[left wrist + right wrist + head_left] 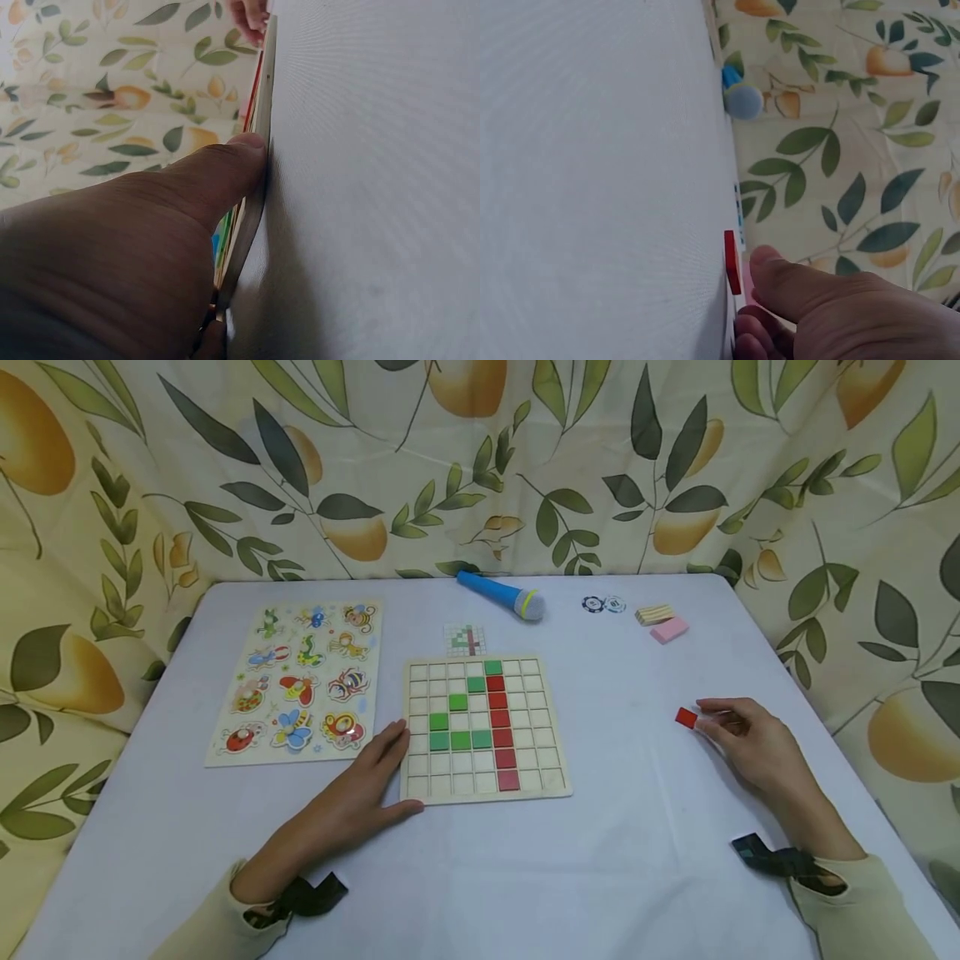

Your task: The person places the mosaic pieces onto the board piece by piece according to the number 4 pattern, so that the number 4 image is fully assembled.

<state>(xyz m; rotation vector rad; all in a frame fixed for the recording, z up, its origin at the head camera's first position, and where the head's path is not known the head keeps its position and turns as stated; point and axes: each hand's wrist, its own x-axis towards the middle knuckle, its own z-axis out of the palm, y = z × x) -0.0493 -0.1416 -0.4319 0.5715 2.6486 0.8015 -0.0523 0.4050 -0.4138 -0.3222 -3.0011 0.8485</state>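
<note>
Could flick away across the white counter (615,827), that small red square tile (686,717) just touched by right hand (742,745) fingertips, while flat, open left hand (360,793) steadying square wooden grid board (555,727) could nudge it.

Both arms were covered by long sleeves of a pale beige, khaki-like cloth, plain and without print, ending just short of the wrists. The left sleeve (217,927) bunched a little at its cuff; the right sleeve (873,906) looked fuller and showed a soft fold near the cuff. Each wrist wore a black strap: the left strap (303,897) had a loose end sticking out, and the right strap (776,860) carried a flat dark tab (with a faint teal mark on it). The left hand (367,797) and right hand (750,747) were bare, without rings or gloves.
</note>
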